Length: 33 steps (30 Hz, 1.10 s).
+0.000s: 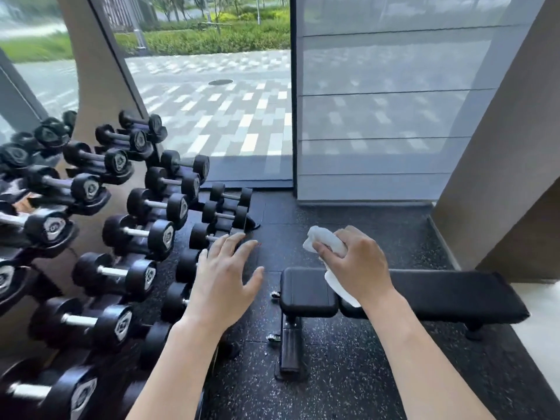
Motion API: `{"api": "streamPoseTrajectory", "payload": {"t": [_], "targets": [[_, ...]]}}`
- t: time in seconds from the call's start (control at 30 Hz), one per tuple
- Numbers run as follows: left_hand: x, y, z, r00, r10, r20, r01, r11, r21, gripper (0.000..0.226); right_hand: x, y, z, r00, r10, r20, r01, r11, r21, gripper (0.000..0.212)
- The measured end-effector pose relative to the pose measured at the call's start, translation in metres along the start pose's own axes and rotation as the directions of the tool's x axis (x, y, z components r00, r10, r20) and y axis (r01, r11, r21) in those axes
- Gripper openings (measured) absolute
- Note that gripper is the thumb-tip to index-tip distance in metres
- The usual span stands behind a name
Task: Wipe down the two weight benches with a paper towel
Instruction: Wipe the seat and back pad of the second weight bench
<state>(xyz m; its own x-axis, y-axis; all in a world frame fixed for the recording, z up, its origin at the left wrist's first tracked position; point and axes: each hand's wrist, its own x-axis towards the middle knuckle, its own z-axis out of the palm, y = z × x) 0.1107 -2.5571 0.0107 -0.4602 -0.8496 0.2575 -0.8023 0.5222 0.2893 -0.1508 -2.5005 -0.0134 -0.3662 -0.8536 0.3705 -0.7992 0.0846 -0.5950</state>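
The right hand (pixel 357 262) is gripping a crumpled white paper towel (pixel 325 242), fingers and thumb curled round it, with one bunch sticking out above the thumb and a loose tail (pixel 341 287) hanging down below the palm; the hand is hovering above a black padded weight bench (pixel 439 294), over the gap where the short seat pad (pixel 303 291) is meeting the long back pad, and whether the towel's tail is touching the padding cannot be told; the left hand (pixel 225 277) is holding nothing, its fingers spread wide and straight, palm down, hanging in the air to the left of the bench, between it and the dumbbells; the bench is lying flat across the lower right of the view, its dark metal base (pixel 291 350) running toward the person on a speckled black rubber floor (pixel 348 374); a tiered dumbbell rack (pixel 145 234) is filling the left side, loaded with black dumbbells with silver handles; a large window (pixel 218 116) is standing beyond it, looking onto grey paving and green shrubs, and a translucent grey blind (pixel 378 116) is covering the pane to the right; a beige wall (pixel 500 177) is rising on the far right; only this one bench is showing.
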Motion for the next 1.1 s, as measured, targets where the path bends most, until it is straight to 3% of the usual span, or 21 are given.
{"api": "streamPoseTrajectory", "payload": {"t": [0.33,0.57,0.93,1.1], "targets": [[0.058,0.011,0.013,0.995,-0.097,0.000,0.097,0.994,0.049,0.053,0.058,0.039,0.035,0.996,0.010,0.093,-0.028,0.981,0.192,0.040],[0.114,-0.018,0.038,0.996,-0.080,0.034,0.079,0.997,0.020,0.054,0.098,0.054,0.063,0.993,0.077,0.087,-0.094,0.975,0.204,0.040],[0.252,-0.084,0.094,0.991,0.115,0.073,-0.097,0.972,-0.215,0.055,0.175,0.055,0.094,0.977,0.214,0.001,-0.214,0.977,0.000,0.041],[0.298,-0.126,0.117,0.978,0.184,0.101,-0.156,0.959,-0.237,0.049,0.193,0.059,0.128,0.949,0.315,-0.008,-0.315,0.949,0.005,0.028]]}}
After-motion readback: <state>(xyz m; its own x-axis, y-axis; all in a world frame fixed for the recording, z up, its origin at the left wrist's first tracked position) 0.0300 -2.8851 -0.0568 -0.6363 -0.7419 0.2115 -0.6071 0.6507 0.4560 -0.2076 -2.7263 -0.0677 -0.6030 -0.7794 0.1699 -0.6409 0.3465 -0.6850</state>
